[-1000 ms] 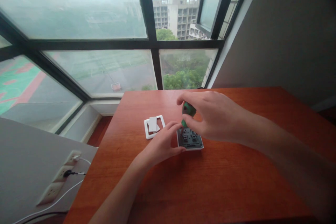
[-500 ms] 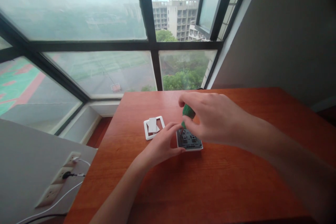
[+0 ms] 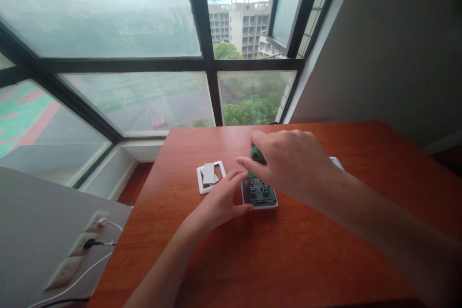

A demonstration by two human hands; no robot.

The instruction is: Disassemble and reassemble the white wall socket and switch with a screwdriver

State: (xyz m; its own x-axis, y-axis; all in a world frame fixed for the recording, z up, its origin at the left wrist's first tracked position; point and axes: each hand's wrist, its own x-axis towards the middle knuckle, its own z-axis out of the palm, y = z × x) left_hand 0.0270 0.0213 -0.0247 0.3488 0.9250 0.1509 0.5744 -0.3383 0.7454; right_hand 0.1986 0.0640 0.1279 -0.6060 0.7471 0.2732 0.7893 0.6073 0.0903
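A wall switch (image 3: 260,196) with a white rim and an uncovered dark grey inner face lies on the wooden table. My left hand (image 3: 225,196) grips it from the left side, its thumb at the near corner and its fingers at the far one. My right hand (image 3: 288,161) is closed round the green handle of a screwdriver (image 3: 257,155), held tilted over the switch's far left part. The fingers partly cover the tool, and where its tip meets the switch is hard to make out.
On the table (image 3: 296,255), left of the switch, a white frame (image 3: 200,184) lies with white rocker plates (image 3: 209,174) on it. A white piece (image 3: 336,162) shows behind my right forearm. Windows stand beyond; wall sockets (image 3: 68,269) with cables are at lower left.
My right hand has turned on the screwdriver handle, and its thumb now stretches further left. A white piece behind the right forearm has come into sight. My left hand keeps its hold.
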